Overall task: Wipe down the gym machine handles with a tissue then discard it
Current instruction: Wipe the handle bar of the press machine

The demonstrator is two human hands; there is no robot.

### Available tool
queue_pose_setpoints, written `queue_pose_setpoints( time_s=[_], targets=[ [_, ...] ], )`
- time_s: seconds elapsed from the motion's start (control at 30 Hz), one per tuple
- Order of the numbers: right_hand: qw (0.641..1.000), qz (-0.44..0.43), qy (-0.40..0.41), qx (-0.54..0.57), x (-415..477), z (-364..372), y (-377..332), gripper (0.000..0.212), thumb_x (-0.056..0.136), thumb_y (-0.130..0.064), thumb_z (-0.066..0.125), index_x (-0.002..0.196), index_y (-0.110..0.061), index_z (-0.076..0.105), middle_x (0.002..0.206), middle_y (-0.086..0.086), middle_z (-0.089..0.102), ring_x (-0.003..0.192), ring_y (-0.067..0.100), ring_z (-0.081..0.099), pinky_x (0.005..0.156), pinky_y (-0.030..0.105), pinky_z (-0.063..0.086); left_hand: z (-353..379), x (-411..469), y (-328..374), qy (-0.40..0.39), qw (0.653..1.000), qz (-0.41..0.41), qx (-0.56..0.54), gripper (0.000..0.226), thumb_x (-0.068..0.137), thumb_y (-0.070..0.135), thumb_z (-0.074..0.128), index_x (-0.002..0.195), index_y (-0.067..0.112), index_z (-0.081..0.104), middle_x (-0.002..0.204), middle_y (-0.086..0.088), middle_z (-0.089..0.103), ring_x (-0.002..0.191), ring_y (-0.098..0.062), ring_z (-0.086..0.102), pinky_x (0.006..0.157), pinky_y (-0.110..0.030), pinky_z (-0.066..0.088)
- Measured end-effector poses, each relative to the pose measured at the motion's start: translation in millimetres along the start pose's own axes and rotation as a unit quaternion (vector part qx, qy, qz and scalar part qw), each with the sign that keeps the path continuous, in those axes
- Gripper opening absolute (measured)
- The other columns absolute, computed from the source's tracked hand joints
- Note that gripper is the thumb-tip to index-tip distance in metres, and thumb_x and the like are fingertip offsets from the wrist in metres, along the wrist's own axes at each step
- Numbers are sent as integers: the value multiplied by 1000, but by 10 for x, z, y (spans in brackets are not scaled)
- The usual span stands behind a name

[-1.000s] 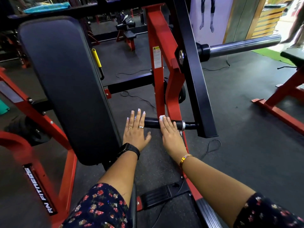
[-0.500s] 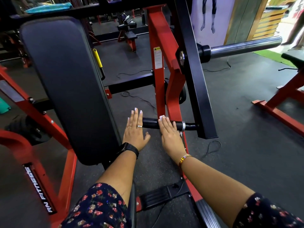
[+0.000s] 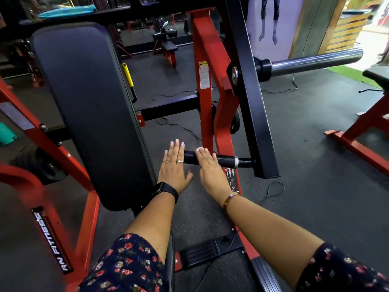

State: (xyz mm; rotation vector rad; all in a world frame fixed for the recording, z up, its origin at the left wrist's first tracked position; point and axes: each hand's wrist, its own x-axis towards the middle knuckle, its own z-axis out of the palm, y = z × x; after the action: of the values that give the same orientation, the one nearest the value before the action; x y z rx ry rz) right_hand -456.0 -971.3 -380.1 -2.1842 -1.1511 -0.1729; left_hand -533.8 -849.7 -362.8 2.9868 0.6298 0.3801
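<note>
The dark rubber gym floor (image 3: 315, 165) fills my feed, with the red machine frame (image 3: 210, 49) rising from it. At the left stands the black back pad (image 3: 90, 102). Next to it my left grip (image 3: 174, 165) is flat, fingers straight and together, just beside the free end of the black handle (image 3: 226, 160). My right grip (image 3: 210, 169) lies across that handle, fingers laid flat, pressing a white tissue (image 3: 199, 148) that peeks out at the fingertips. A chrome bar (image 3: 315, 62) juts out at the upper right.
</note>
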Motion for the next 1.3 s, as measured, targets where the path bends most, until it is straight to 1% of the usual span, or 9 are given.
queue_pose_setpoints(
  time_s=[0.1, 0.2, 0.37, 0.6, 0.77, 0.87, 0.97, 1.07, 1.3],
  targets=[
    [999, -9, 18, -27, -189, 6, 255, 61, 85, -4, 22, 144, -1, 37, 149, 15, 39, 140, 28, 31, 118, 38, 8, -5, -1, -1, -2, 1000, 2, 13, 93, 88, 32, 57, 147, 14, -13, 155, -2, -20, 143, -14, -20, 116, -29, -17],
    [994, 44, 61, -81, -268, -77, 524, 54, 86, 1, 34, 139, -1, 46, 140, 16, 50, 133, 33, 43, 116, 40, 12, -23, 3, 1, 0, 1000, 7, 16, 90, 89, 31, 53, 147, 13, -13, 154, -1, -21, 142, -12, -22, 116, -30, -17],
    [991, 119, 30, -54, 14, -127, 297, 53, 95, 3, 36, 147, -4, 32, 153, 13, 31, 146, 25, 16, 118, 34, -4, -27, -1, -1, 1, 1000, 13, 16, 87, 89, 27, 52, 150, 11, -8, 157, -2, -16, 142, -12, -21, 115, -30, -18],
    [996, -74, -31, -32, 27, 15, 61, 58, 92, 2, 30, 150, -5, 22, 158, 12, 17, 146, 19, 3, 117, 33, -4, -44, -6, -57, -7, 998, 31, 49, 92, 91, 33, 53, 145, 14, -19, 152, 0, -26, 140, -13, -28, 113, -30, -22],
    [994, -20, -1, -104, -213, -68, 366, 59, 86, -4, 28, 144, -2, 39, 147, 13, 42, 137, 25, 35, 112, 49, 21, -2, 1, -75, 6, 999, 36, 23, 92, 84, 27, 58, 150, 12, -4, 157, -3, -11, 145, -15, -13, 118, -34, -11],
    [995, 39, 12, -91, -62, -37, 144, 51, 89, -3, 35, 139, 2, 43, 143, 17, 47, 135, 31, 41, 114, 45, 12, 24, 11, -92, 7, 999, 38, 24, 93, 83, 26, 60, 150, 12, -4, 157, -3, -10, 145, -16, -12, 118, -34, -9],
    [996, 63, -12, -60, 186, -12, -191, 56, 94, -3, 39, 148, -3, 26, 154, 12, 29, 146, 24, 17, 117, 36, -6, 61, 7, -113, 17, 999, 41, 20, 87, 86, 30, 53, 149, 11, -3, 158, -4, -7, 146, -17, -10, 119, -36, -5],
    [997, 16, -60, -37, 260, 38, -356, 58, 96, -4, 34, 151, -5, 15, 159, 9, 16, 148, 20, 6, 120, 36, -3, 71, 7, -127, 10, 998, 37, 43, 74, 84, 41, 12, 149, 12, -9, 156, -2, -15, 144, -15, -18, 119, -35, -9],
    [957, -208, -41, -199, -49, -62, 379, 64, 84, 5, 21, 146, -1, 32, 154, 16, 27, 143, 26, 23, 115, 43, 22, -6, 28, -109, 42, 972, 25, -231, 82, 74, 13, 34, 153, 11, 15, 159, 1, 8, 148, -11, 1, 118, -19, -3]
  ],
)
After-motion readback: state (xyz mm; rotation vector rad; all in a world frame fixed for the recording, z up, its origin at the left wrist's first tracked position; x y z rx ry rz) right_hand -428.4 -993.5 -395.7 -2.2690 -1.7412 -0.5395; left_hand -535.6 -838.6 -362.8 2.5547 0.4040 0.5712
